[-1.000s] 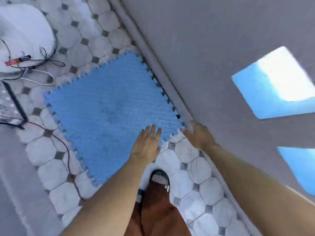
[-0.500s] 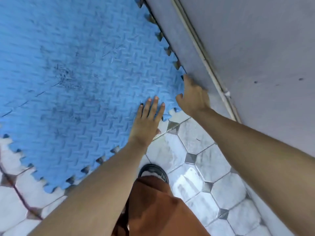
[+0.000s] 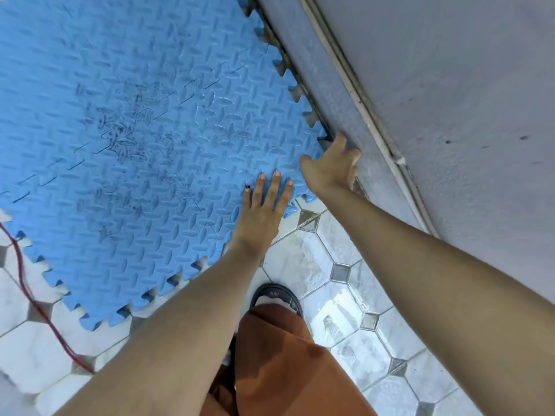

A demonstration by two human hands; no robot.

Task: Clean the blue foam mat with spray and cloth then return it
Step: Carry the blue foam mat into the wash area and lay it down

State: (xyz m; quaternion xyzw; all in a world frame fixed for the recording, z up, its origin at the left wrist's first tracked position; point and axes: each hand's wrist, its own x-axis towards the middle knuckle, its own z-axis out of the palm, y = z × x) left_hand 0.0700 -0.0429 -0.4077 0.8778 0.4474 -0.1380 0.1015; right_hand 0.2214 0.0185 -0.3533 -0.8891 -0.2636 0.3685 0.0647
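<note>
Though both arms reach forward from the bottom edge, only the hands touch anything.

Leg: an orange-brown trouser leg (image 3: 288, 364) rises from 6 o'clock, with a dark sandal (image 3: 277, 295) on the pale tiled floor (image 3: 345, 334) just beyond it; the foot is mostly hidden by the cloth.

Left hand: the left hand (image 3: 264, 210) lies flat, palm down, fingers straight and together, on the near right corner of the blue foam mat (image 3: 150, 139). It grips nothing; the thumb is out of sight.

Right hand: the right hand (image 3: 332, 163) is at 1 o'clock of the left one, at the same mat corner beside the grey wall (image 3: 450, 100). Its thumb spreads over the mat surface and its fingers curl down along the mat's wall-side edge. Whether they have hold of that edge cannot be told, since the fingertips are hidden.

Mat: it lies flat on the floor, stretching from the hands towards 10 o'clock, its toothed right edge running close along the wall's foot. Dark scuffs mark its middle. Its far and left parts are cut off by the frame.

Cable: a red cable (image 3: 33, 298) crosses the tiles at 8 o'clock, near the mat's near edge; both its ends are out of frame.
</note>
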